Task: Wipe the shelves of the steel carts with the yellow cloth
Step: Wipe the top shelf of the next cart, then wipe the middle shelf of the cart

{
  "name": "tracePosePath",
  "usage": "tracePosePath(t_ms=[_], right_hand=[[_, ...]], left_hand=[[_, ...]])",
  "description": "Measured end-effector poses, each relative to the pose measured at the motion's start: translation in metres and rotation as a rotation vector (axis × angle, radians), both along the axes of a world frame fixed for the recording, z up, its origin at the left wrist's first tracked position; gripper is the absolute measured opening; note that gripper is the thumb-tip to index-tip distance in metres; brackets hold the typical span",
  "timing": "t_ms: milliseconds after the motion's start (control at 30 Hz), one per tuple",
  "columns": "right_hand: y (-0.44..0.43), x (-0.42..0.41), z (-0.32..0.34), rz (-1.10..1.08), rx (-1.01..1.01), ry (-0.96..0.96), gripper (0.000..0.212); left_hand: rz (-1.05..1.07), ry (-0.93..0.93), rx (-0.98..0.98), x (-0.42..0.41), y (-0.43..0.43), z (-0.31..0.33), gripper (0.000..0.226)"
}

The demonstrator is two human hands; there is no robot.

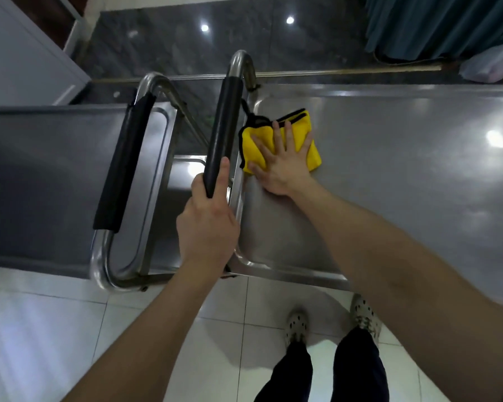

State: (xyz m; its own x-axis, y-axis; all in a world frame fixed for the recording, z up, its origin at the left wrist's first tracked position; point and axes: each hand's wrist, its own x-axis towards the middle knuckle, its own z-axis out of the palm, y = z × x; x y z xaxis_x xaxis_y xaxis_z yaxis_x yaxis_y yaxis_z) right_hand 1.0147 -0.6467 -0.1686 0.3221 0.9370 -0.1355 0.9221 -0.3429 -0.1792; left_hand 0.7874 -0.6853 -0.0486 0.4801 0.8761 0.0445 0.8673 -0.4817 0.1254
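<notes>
While the left hand curls around the near end of the black padded cart handle, just right of that handle the right hand presses flat, fingers spread, on the folded yellow cloth on the shiny steel shelf.

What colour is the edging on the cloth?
Black edging on the yellow cloth, clearest in the head view.

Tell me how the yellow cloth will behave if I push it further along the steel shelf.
Probably floppy: the yellow cloth lies folded flat under the right hand, with black edging bunched at one corner. It likely slides easily on the glossy shelf, but may bunch or unfold without flat pressure.
</notes>
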Motion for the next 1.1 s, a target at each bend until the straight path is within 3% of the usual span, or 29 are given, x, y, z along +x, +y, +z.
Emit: tracePosePath(t_ms=[300, 500, 567, 667, 733, 833, 933, 1033, 1100], right_hand=[[-0.182, -0.112, -0.01, 0.194, 0.127, -0.007, 0.067], [-0.214, -0.103, 0.022, 0.196, -0.091, 0.11, 0.078], [-0.213, -0.097, 0.041, 0.058, -0.055, 0.24, 0.075], [-0.235, -0.086, 0.061, -0.3, 0.216, 0.299, 0.057], [-0.254, -0.077, 0.063, -0.486, 0.245, 0.294, 0.044], [-0.265, -0.069, 0.058, -0.603, 0.056, 0.41, 0.033], [-0.261, -0.063, 0.06, -0.606, -0.026, 0.511, 0.037], [-0.257, -0.055, 0.058, -0.598, -0.083, 0.53, 0.034], [-0.259, -0.054, 0.059, -0.602, -0.097, 0.551, 0.03]], left_hand=[[-0.023, -0.001, 0.03, 0.003, 0.005, -0.007, 0.088], [-0.098, -0.012, 0.047, 0.002, 0.005, -0.005, 0.081], [-0.159, -0.065, 0.169, -0.004, -0.001, -0.002, 0.079], [-0.282, -0.353, 0.262, -0.026, -0.05, -0.019, 0.043], [-0.222, -0.451, 0.054, -0.045, -0.096, -0.039, 0.026], [0.294, -0.405, -0.56, -0.057, -0.136, -0.067, 0.052], [0.697, -0.711, -1.08, -0.046, -0.136, -0.079, 0.063], [0.842, -1.084, -1.235, -0.034, -0.129, -0.083, 0.052], [0.891, -1.147, -1.232, -0.032, -0.131, -0.082, 0.042]])
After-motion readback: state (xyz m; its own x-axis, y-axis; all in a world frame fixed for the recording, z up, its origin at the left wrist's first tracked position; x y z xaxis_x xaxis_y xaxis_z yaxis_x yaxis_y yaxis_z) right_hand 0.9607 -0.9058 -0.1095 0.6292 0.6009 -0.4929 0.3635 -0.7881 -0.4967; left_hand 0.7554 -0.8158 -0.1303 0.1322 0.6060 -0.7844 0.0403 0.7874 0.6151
